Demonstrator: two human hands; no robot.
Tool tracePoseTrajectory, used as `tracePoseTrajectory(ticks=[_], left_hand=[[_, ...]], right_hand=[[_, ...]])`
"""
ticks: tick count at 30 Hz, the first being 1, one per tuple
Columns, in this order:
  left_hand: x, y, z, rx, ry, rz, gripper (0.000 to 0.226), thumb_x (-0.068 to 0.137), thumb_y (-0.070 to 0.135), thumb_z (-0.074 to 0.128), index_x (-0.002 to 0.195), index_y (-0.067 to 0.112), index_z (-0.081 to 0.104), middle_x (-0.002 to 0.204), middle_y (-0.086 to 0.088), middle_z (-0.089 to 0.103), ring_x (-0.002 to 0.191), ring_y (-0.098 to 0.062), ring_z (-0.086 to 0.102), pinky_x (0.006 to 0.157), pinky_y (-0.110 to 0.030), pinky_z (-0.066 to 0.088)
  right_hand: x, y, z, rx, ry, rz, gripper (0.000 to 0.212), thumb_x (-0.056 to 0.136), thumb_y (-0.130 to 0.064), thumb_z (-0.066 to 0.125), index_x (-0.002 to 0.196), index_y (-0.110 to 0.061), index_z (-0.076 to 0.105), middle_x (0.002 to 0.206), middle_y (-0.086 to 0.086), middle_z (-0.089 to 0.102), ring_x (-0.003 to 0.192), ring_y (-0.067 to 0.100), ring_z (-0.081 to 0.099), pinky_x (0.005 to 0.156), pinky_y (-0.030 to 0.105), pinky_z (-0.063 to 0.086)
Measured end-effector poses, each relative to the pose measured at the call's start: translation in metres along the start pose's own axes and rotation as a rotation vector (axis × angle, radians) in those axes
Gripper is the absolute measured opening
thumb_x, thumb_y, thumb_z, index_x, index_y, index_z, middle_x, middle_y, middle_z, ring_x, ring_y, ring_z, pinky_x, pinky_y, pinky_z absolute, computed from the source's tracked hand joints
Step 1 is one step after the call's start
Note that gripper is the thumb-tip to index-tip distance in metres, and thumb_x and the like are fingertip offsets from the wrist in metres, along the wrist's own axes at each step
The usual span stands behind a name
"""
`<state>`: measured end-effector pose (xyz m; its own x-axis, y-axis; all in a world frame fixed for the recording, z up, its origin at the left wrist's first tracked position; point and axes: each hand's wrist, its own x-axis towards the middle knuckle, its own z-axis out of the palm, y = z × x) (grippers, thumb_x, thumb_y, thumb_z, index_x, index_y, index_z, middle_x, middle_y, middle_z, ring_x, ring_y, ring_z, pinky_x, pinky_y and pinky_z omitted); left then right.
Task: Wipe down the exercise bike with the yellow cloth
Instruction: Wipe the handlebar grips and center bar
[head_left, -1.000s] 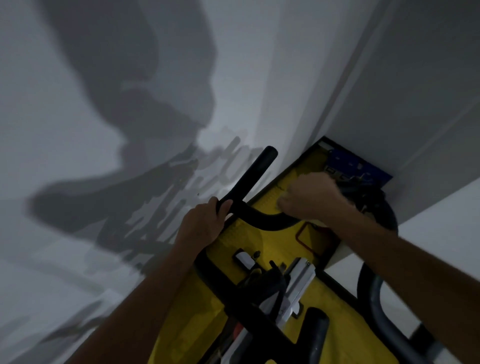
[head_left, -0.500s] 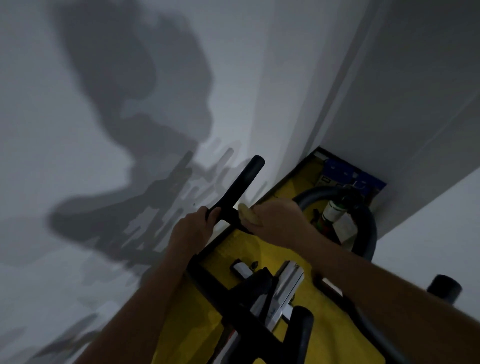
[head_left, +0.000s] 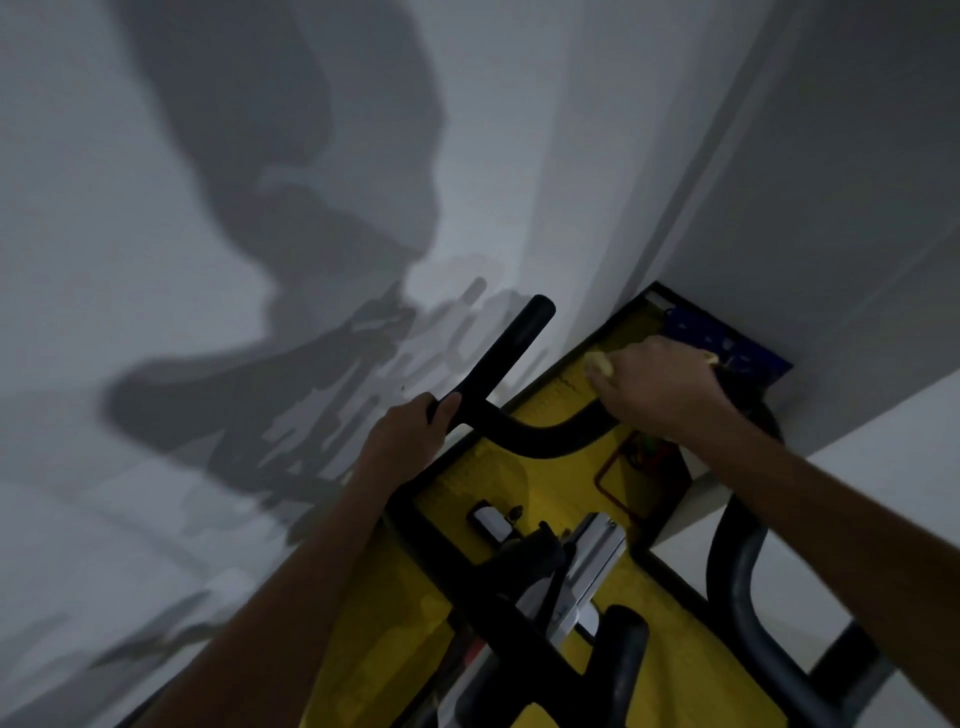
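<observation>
The exercise bike's black handlebar (head_left: 540, 431) curves across the middle of the head view, with one straight grip (head_left: 506, 348) pointing up toward the wall. My left hand (head_left: 410, 441) grips the bar at the base of that grip. My right hand (head_left: 660, 389) holds the yellow cloth (head_left: 597, 364) bunched in its fingers and presses it on the far bend of the handlebar; only small bits of cloth show at the fingertips and near the wrist. The bike's silver stem (head_left: 587, 571) and black frame lie below.
A yellow floor mat (head_left: 519, 483) with a black border lies under the bike. A blue item (head_left: 727, 343) sits in the corner against the white walls (head_left: 519, 156). Another black handlebar loop (head_left: 737, 571) curves at the right. The room is dim.
My right hand with the cloth slid right along the handlebar, from near my left hand back to the far bend. My left hand kept its grip.
</observation>
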<state>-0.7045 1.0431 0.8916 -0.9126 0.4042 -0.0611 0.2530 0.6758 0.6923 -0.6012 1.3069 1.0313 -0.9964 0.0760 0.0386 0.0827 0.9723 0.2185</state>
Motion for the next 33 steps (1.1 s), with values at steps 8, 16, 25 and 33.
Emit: tracePoseTrajectory(ticks=[8,16,25,33], left_hand=[[-0.006,-0.002,-0.004,-0.105,0.011,-0.030,0.056,0.101,0.059,0.041,0.086,0.009,0.061,0.073,-0.005,0.066,0.060,-0.018,0.061,0.060,-0.041,0.052],[-0.019,0.015,-0.011,-0.215,0.224,0.179,0.048,0.099,0.049,0.043,0.122,0.015,0.067,0.120,-0.007,0.063,0.111,-0.023,0.058,0.095,-0.036,0.047],[-0.043,0.063,-0.062,-0.790,-0.330,0.011,0.067,0.080,0.075,0.063,0.109,0.015,0.074,0.106,-0.008,0.076,0.101,-0.025,0.073,0.094,-0.050,0.057],[-0.068,0.072,-0.072,-0.560,-0.084,0.052,0.041,0.087,0.058,0.063,0.101,0.020,0.070,0.097,-0.001,0.074,0.092,-0.016,0.072,0.088,-0.048,0.058]], right_hand=[[0.022,-0.109,0.037,0.402,-0.117,0.039,0.047,0.106,-0.045,0.025,0.091,-0.012,0.054,0.064,0.005,0.052,0.058,0.021,0.054,0.060,0.038,0.052],[0.022,-0.135,0.005,1.293,-0.090,0.568,0.063,0.097,-0.062,0.041,0.103,-0.004,0.066,0.092,0.006,0.065,0.088,0.022,0.063,0.071,0.029,0.050],[-0.014,-0.135,-0.025,2.243,-0.279,0.658,0.059,0.100,-0.055,0.046,0.133,-0.009,0.061,0.121,0.017,0.070,0.109,0.031,0.070,0.092,0.044,0.055],[-0.048,-0.156,-0.020,2.045,-0.307,0.500,0.093,0.068,-0.047,0.090,0.143,-0.012,0.047,0.129,0.013,0.066,0.112,0.030,0.068,0.096,0.049,0.054]])
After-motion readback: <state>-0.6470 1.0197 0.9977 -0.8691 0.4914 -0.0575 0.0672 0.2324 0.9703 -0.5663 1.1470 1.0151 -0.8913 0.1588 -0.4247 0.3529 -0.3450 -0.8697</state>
